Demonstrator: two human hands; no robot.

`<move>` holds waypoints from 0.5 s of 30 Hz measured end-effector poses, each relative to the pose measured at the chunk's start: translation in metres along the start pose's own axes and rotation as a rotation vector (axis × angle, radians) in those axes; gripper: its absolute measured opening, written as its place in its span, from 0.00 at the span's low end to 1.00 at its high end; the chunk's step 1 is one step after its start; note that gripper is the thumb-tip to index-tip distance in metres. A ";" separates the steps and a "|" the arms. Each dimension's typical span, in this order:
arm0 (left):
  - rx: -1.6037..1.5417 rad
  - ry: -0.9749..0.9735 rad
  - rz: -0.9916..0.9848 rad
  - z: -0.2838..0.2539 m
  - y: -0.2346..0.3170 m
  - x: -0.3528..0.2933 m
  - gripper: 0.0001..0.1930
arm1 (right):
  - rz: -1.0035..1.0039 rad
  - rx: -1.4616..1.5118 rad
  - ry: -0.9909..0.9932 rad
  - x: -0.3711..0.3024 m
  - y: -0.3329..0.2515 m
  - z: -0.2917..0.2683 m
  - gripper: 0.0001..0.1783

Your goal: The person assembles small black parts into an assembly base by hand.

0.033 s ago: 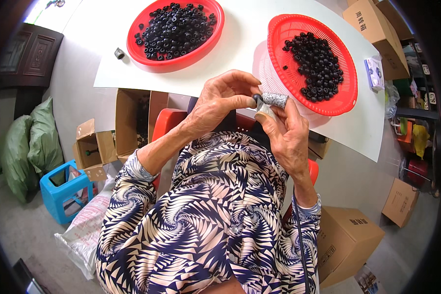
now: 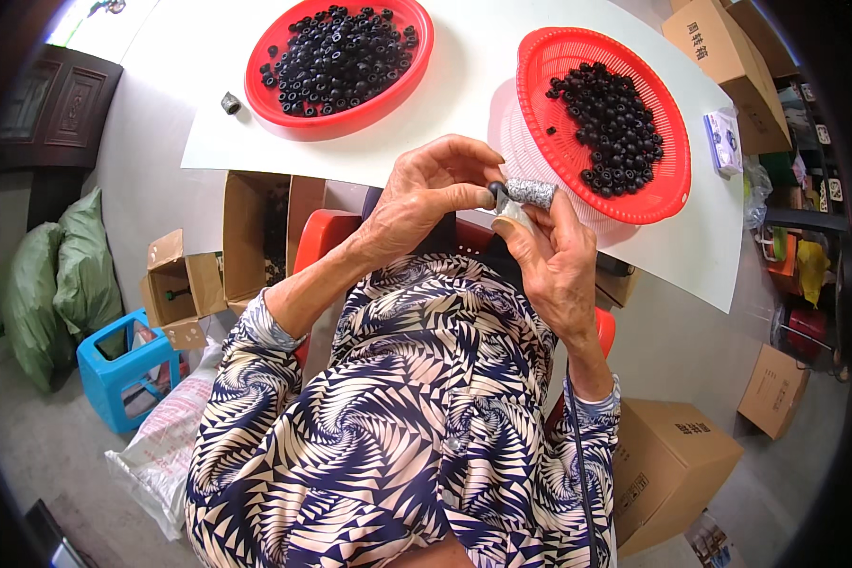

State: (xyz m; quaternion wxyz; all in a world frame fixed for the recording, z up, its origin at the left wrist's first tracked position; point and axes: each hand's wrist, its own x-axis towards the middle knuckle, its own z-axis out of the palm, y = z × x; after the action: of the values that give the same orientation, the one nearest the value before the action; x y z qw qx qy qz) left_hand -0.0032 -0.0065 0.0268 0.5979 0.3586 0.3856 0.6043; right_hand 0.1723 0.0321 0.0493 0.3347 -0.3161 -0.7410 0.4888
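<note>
Over the table's near edge, my two hands meet. My left hand (image 2: 435, 194) is closed, its thumb and fingertips pinching a small round black piece (image 2: 496, 189), like those in the baskets. My right hand (image 2: 551, 256) is closed too, right against that piece. A speckled grey cylinder (image 2: 532, 193) lies along its index finger; whether it is a finger wrap or a held item I cannot tell. Whitish material (image 2: 513, 216) shows by the right thumb. What the right fingertips pinch is mostly hidden. Just beyond is a red plastic basket (image 2: 670, 104) with many black pieces (image 2: 615, 128).
On the white table (image 2: 464, 104) a red tray (image 2: 424, 57) at far left holds more black pieces. A short grey cylinder (image 2: 230, 102) lies beside it; a small box (image 2: 722, 142) stands at right. Cartons (image 2: 677, 464), a blue stool (image 2: 114, 379) and green sacks (image 2: 80, 275) surround me.
</note>
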 end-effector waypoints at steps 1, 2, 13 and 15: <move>0.006 0.002 0.004 0.000 0.000 0.000 0.13 | -0.013 -0.009 0.004 0.000 0.000 0.000 0.15; 0.011 0.005 0.008 -0.001 0.000 0.000 0.13 | -0.026 -0.019 0.007 0.001 0.000 0.001 0.15; -0.014 -0.001 -0.002 0.002 0.003 0.000 0.15 | 0.098 0.093 0.026 0.002 -0.005 0.000 0.15; -0.030 -0.023 -0.025 0.001 0.004 -0.001 0.14 | 0.067 0.143 0.059 0.002 -0.005 0.001 0.15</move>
State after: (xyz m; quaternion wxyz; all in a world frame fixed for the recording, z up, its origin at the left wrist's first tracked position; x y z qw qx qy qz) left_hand -0.0042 -0.0071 0.0307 0.6151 0.3518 0.3739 0.5984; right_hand 0.1692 0.0314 0.0542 0.3616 -0.3303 -0.6831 0.5418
